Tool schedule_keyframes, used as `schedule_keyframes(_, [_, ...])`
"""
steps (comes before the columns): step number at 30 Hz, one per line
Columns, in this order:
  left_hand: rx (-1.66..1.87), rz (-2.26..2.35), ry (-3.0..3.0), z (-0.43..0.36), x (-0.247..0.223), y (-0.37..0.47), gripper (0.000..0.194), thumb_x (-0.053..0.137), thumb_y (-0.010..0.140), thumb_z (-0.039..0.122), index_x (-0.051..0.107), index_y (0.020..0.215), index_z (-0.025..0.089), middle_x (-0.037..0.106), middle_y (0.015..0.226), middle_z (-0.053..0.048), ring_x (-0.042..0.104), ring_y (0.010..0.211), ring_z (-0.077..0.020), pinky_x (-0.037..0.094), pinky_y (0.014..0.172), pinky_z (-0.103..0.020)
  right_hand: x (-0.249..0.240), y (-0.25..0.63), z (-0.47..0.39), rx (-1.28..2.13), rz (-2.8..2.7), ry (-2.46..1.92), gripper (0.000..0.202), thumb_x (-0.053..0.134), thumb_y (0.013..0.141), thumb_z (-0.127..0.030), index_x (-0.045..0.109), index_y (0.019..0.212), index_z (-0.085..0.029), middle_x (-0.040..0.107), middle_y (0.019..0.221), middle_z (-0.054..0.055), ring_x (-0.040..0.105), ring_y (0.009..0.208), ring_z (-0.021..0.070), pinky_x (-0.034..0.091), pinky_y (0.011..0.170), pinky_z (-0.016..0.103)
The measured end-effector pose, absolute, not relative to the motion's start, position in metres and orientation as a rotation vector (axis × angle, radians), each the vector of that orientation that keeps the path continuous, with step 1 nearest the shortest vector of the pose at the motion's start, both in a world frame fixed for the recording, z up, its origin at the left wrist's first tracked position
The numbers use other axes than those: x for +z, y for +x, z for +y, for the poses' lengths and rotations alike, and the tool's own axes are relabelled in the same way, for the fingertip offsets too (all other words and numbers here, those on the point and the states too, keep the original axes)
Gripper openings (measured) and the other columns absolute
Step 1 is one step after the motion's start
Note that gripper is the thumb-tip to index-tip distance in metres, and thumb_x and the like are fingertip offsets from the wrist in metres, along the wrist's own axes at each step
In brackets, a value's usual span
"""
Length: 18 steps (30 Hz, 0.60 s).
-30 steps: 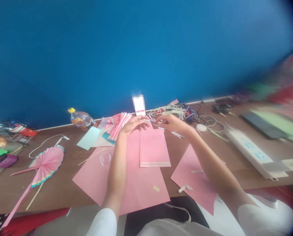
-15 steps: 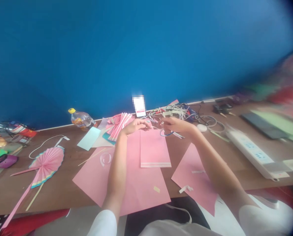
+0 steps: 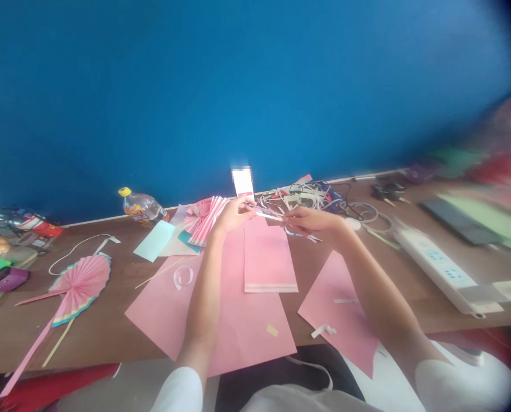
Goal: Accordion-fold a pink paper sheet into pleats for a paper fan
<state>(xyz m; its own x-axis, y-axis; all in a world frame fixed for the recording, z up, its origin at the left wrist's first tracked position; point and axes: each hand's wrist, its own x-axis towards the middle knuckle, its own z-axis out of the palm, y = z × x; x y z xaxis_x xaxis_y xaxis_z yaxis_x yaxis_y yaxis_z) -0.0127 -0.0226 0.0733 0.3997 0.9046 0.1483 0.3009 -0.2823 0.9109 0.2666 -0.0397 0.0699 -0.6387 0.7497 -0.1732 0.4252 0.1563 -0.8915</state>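
Observation:
A narrow pink-and-white paper edge [image 3: 269, 213] stretches between my two hands, at the far end of a pink paper piece [image 3: 269, 254]. Whether it is that piece's raised edge or a separate strip I cannot tell. My left hand [image 3: 234, 216] pinches its left end, and my right hand [image 3: 309, 220] pinches the right end. Two pale bands cross the near end of the pink piece, which lies on a larger pink sheet [image 3: 246, 326]. Another pink sheet [image 3: 336, 309] lies below my right forearm with white scraps on it.
A pleated pink fan [image 3: 82, 283] lies left, and another pleated pink paper [image 3: 206, 220] sits beside my left hand. Behind are a bottle [image 3: 142, 207], a bright-screened phone [image 3: 243, 183] and a heap of paper strips [image 3: 307, 194]. A power strip [image 3: 439, 266] lies right.
My hands were apart from each other with the fingers raised over the paper's far end. Now both pinch the pink-and-white edge, which is stretched and lifted between them.

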Motion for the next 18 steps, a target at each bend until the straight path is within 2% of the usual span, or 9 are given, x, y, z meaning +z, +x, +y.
schedule_keyframes(8, [0.715, 1.134, 1.757, -0.015, 0.066, -0.035, 0.031, 0.070, 0.080, 0.030, 0.068, 0.108, 0.016, 0.074, 0.091, -0.012, 0.072, 0.088, -0.0236, 0.055, 0.064, -0.028, 0.075, 0.271, -0.037, 1.275, -2.210, -1.284, 0.037, 0.051, 0.087, -0.053, 0.067, 0.094, -0.019, 0.046, 0.046, -0.004, 0.034, 0.040, 0.0102, 0.028, 0.046, 0.026])
schedule_keyframes(13, [0.624, 1.247, 1.706, -0.014, 0.063, -0.035, 0.039, 0.074, 0.077, 0.030, 0.067, 0.112, 0.014, 0.075, 0.093, -0.013, 0.073, 0.086, -0.0220, 0.055, 0.065, -0.025, 0.069, 0.271, -0.030, 0.967, -2.342, -1.379, 0.038, 0.050, 0.087, -0.052, 0.070, 0.093, -0.019, 0.059, 0.057, 0.000, 0.049, 0.052, 0.0132, 0.036, 0.059, 0.026])
schedule_keyframes(18, [0.536, 1.279, 1.683, -0.006, 0.047, -0.036, 0.040, 0.075, 0.075, 0.026, 0.066, 0.112, 0.014, 0.075, 0.091, -0.012, 0.073, 0.081, -0.0203, 0.056, 0.068, -0.027, 0.059, 0.270, -0.023, 0.790, -2.363, -1.441, 0.033, 0.050, 0.087, -0.045, 0.072, 0.090, -0.020, 0.067, 0.072, 0.003, 0.055, 0.063, 0.0149, 0.037, 0.064, 0.026])
